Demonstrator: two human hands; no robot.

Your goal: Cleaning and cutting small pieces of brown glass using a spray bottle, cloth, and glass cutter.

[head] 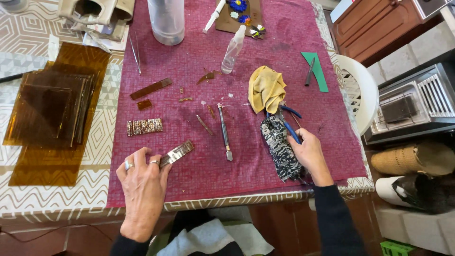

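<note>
My left hand [142,182], with rings on two fingers, holds one end of a narrow strip of textured amber glass [177,152] low over the dark red mat [246,71]. My right hand [310,154] grips the blue-handled pliers [288,124], whose jaws lie under a yellow cloth [266,88]. A black-and-white patterned cloth [280,148] lies just left of that hand. A glass cutter [224,132] rests between my hands, tip toward me.
Amber glass sheets [50,111] are stacked at the left. Cut strips [144,126] and small shards lie on the mat. A spray bottle [233,50], clear container [166,21], green card [316,71] and pen stand farther back. A white chair [362,90] is at the right.
</note>
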